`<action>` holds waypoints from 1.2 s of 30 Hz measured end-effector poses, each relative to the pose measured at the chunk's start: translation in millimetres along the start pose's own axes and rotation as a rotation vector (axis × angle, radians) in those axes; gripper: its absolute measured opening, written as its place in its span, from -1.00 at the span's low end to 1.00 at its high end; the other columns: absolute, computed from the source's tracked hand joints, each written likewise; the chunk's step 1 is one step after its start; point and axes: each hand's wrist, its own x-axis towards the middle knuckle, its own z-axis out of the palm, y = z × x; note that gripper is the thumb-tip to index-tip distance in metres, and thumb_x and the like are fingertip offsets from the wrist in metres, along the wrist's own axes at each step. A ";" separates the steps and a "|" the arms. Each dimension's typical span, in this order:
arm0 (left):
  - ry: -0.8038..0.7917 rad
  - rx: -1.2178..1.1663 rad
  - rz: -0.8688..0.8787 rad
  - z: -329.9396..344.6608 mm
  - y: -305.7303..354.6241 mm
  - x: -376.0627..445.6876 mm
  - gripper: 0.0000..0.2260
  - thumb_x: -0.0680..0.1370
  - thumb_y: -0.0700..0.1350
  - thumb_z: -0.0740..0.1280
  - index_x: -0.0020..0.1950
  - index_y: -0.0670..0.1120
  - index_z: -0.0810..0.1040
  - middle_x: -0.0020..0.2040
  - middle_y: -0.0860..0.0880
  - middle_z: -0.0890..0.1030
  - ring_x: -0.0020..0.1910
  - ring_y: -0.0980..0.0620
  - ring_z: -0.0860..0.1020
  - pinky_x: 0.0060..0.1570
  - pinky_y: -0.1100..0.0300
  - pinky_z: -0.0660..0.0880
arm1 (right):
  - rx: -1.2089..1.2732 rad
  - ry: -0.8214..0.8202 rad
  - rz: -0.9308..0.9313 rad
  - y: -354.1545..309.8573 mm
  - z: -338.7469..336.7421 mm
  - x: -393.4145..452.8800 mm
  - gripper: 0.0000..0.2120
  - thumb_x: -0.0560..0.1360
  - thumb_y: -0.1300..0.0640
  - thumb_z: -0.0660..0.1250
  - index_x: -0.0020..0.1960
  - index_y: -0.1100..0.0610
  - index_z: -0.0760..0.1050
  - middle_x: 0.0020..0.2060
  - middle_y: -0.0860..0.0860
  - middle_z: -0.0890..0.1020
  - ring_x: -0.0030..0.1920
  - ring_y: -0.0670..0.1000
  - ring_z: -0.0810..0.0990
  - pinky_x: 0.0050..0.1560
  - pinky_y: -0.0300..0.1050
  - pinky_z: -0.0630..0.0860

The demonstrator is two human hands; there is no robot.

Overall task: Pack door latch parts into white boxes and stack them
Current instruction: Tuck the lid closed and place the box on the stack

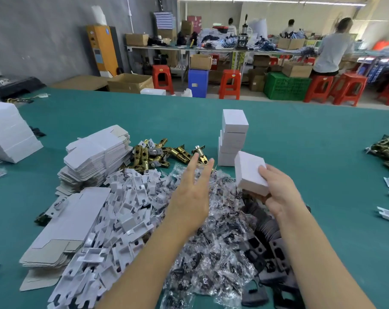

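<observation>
My right hand [278,192] grips a closed white box [251,172], tilted, just in front of a stack of white boxes [233,134] on the green table [300,152]. My left hand [193,190] hovers with straight fingers over the heap of clear bags of screws [211,253], holding nothing. Brass door latches [153,155] lie in a pile beyond its fingertips. White cardboard inserts [122,215] are heaped to the left. Flat unfolded white boxes [97,157] sit in stacks at left.
Black plates [269,248] lie under my right forearm. More flat boxes [60,233] sit near left. A tall white stack [8,132] stands at far left. Dark latches [387,150] and inserts lie at the right edge. People work at benches behind red stools [230,83].
</observation>
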 end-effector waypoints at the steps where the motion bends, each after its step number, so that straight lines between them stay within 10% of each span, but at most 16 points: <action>1: -0.026 -0.036 -0.079 4.5 -3.7 -0.2 -0.30 0.62 -0.15 0.29 0.65 0.17 0.01 0.65 0.10 -0.19 0.12 0.23 0.52 -0.15 0.38 0.47 | -0.014 0.051 -0.030 -6.6 -5.2 13.6 -0.68 0.68 0.20 0.27 0.43 0.11 0.44 0.08 0.13 0.65 0.00 0.12 0.65 -0.19 0.03 0.60; 5: -0.107 -0.126 -0.259 26.7 -21.2 -7.2 -0.43 0.64 -0.06 0.27 0.62 0.15 0.16 0.64 0.15 -0.10 -0.12 0.33 0.46 -0.27 0.49 0.31 | -0.187 0.135 -0.084 -23.2 -18.0 73.6 -0.65 0.63 0.37 0.12 0.37 0.23 0.46 0.05 0.19 0.61 0.00 0.14 0.57 -0.01 0.11 0.56; 9: -0.149 -0.123 -0.217 45.1 -28.1 -15.2 -0.53 0.64 -0.03 0.26 0.56 0.14 0.30 0.60 0.11 0.10 0.26 0.27 0.37 0.22 0.34 0.36 | -0.251 0.228 -0.144 -20.9 -16.1 135.8 -0.58 0.66 0.29 0.23 0.51 0.19 0.40 0.21 0.16 0.59 0.04 0.14 0.59 -0.24 -0.06 0.51; 13: -0.192 -0.019 -0.187 56.2 -25.2 -14.0 -0.55 0.64 0.05 0.15 0.55 0.17 0.27 0.57 0.11 0.22 0.46 0.11 0.28 0.53 0.09 0.23 | -0.394 0.276 -0.170 -13.3 -5.4 190.0 -0.55 0.64 0.22 0.29 0.53 0.19 0.40 0.38 0.17 0.56 0.26 0.22 0.60 0.14 0.10 0.61; 17: -0.201 -0.002 -0.166 54.3 -25.8 -14.0 -0.52 0.62 0.07 0.07 0.56 0.14 0.29 0.50 0.13 0.34 0.48 0.14 0.27 0.48 0.20 0.04 | -0.647 0.223 -0.235 -8.8 10.0 216.2 -0.53 0.66 0.20 0.26 0.55 0.20 0.37 0.47 0.16 0.49 0.40 0.20 0.50 0.43 0.12 0.44; 23: -0.226 -0.004 -0.165 54.5 -26.6 -14.4 -0.51 0.62 0.08 0.05 0.58 0.18 0.22 0.50 0.21 0.30 0.50 0.20 0.21 0.47 0.26 -0.05 | -1.207 0.278 -0.291 -1.7 13.8 215.4 -0.53 0.63 -0.04 0.30 0.45 0.18 0.44 0.34 0.28 0.50 0.34 0.32 0.46 0.20 0.12 0.47; 36: -0.236 -0.017 -0.167 54.1 -26.1 -14.9 -0.56 0.67 0.05 0.16 0.56 0.17 0.26 0.46 0.22 0.35 0.47 0.20 0.24 0.43 0.26 -0.04 | -1.071 0.165 -0.302 6.5 19.1 198.6 -0.61 0.64 0.05 0.34 0.44 0.11 0.53 0.42 0.17 0.54 0.40 0.23 0.48 0.32 0.03 0.44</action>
